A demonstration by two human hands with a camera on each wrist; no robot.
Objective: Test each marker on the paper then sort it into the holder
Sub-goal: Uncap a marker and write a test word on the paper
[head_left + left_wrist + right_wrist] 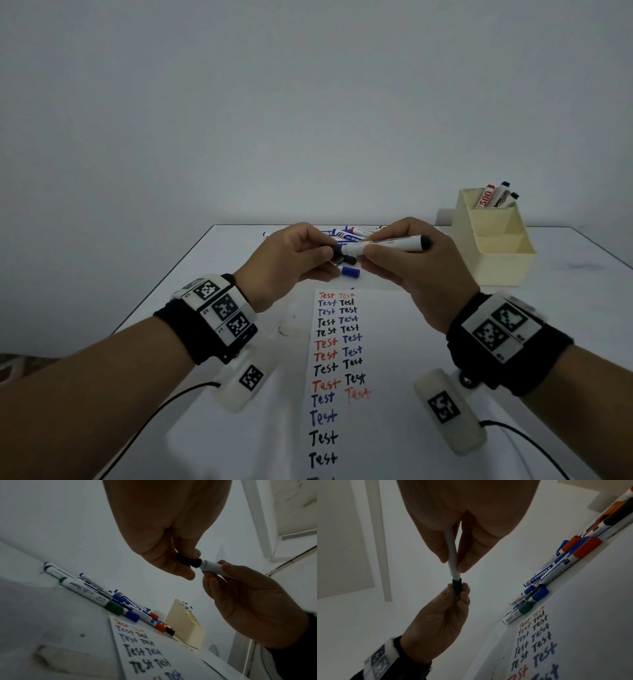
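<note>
A black-capped whiteboard marker [387, 245] is held level above the table by both hands. My right hand [371, 251] grips its white barrel [452, 555]. My left hand [322, 255] pinches the black cap [188, 561] at the marker's left end. The cap [457, 586] sits over the tip, with a narrow bit of neck showing. Below the hands lies the paper [342, 377], covered with "Test" in red, blue and black. The cream holder [493, 246] stands at the right with three markers [496, 197] in its back compartment.
Several loose markers [349, 234] with blue, green, orange and black caps lie in a pile behind the hands, just past the paper's far end [130, 626]. The table's left edge [164, 284] runs diagonally. Cables trail from both wrists across the near table.
</note>
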